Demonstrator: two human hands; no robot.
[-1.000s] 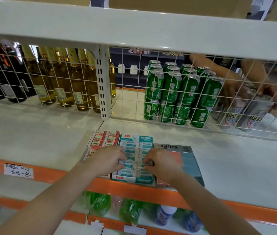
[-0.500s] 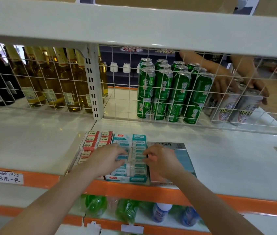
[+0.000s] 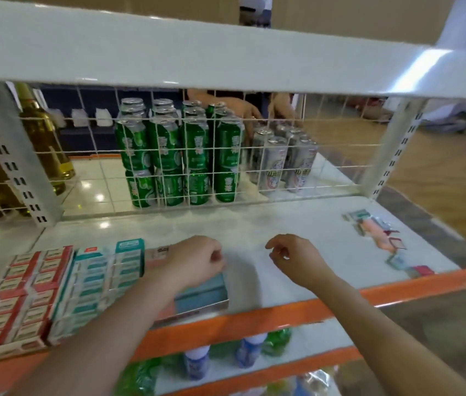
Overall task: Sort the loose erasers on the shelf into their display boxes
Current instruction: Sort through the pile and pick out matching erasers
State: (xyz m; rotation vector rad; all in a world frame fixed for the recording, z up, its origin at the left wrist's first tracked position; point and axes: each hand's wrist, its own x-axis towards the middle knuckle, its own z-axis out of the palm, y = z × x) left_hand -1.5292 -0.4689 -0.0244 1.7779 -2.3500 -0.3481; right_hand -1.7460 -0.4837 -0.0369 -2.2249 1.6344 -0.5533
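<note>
Two full display boxes stand at the shelf's front left, one of red erasers [image 3: 26,295] and one of teal erasers [image 3: 100,281]. Right of them lies a third, blue-and-pink display box [image 3: 200,294] that looks mostly empty. My left hand [image 3: 194,261] hovers over this box's far right corner with curled fingers, and I see nothing in them. To its right, my right hand [image 3: 297,258] hangs above the bare shelf, fingers loosely curled and empty. Several loose erasers [image 3: 374,232] lie scattered at the shelf's far right end, some near the front edge [image 3: 421,271].
A wire grid [image 3: 326,167] backs the shelf. Behind it stand green cans [image 3: 180,155], silver cans [image 3: 283,164] and bottles [image 3: 46,144], and another person's hands [image 3: 254,110] reach among the cans. The white shelf above [image 3: 197,52] overhangs. Bottles fill the shelf below [image 3: 197,364].
My view has swung right, bringing the loose erasers into sight. Both hands left the teal box: the left moved over the third box, the right lifted away to the right.
</note>
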